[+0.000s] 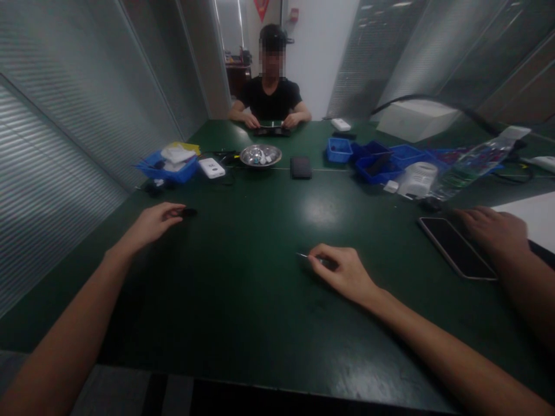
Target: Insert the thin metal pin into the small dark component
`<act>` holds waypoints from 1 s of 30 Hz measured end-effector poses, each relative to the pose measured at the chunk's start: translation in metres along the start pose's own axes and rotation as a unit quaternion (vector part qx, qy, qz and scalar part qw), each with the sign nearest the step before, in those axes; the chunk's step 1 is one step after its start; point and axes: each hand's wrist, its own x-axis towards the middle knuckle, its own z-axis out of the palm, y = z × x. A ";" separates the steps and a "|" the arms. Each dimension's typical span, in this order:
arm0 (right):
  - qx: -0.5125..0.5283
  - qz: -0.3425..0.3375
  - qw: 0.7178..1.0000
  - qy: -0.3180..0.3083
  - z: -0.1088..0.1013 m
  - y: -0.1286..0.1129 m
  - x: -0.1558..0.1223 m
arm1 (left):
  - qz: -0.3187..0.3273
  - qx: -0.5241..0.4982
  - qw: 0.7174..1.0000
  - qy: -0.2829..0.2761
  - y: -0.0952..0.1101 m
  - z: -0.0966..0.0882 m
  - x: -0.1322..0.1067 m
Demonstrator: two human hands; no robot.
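Note:
My left hand point(152, 223) is over the left side of the green table, thumb and fingers pinched on a small dark object point(189, 212) whose kind I cannot make out. Right of the middle, my right hand point(342, 269) rests near the tabletop, its fingers curled round a thin tool with a pointed metal tip point(302, 255). That tip points left, and the rest of the tool is mostly hidden in my fingers. My two hands are well apart.
A co-worker's hand point(494, 228) lies beside a phone point(457, 248) at right. Across the table point(243, 300) a person holds a flat device point(272, 125). Between stand a metal bowl point(261, 156), a black wallet-like item point(300, 167), blue bins point(339, 150) and a tilted bottle point(477, 164).

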 end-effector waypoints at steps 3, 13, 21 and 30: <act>-0.002 -0.001 1.000 0.001 0.000 0.000 0.000 | -0.042 0.022 0.999 0.006 -0.007 0.000 0.000; -0.002 -0.008 1.000 0.003 0.001 0.000 -0.001 | -0.029 0.056 0.998 0.016 -0.013 0.001 0.001; 0.005 -0.004 1.000 -0.005 -0.001 -0.003 -0.001 | -0.035 0.085 0.996 0.015 -0.010 -0.002 0.001; 0.000 -0.008 1.000 -0.009 0.000 0.001 -0.001 | -0.108 0.008 0.991 0.082 0.016 -0.006 -0.006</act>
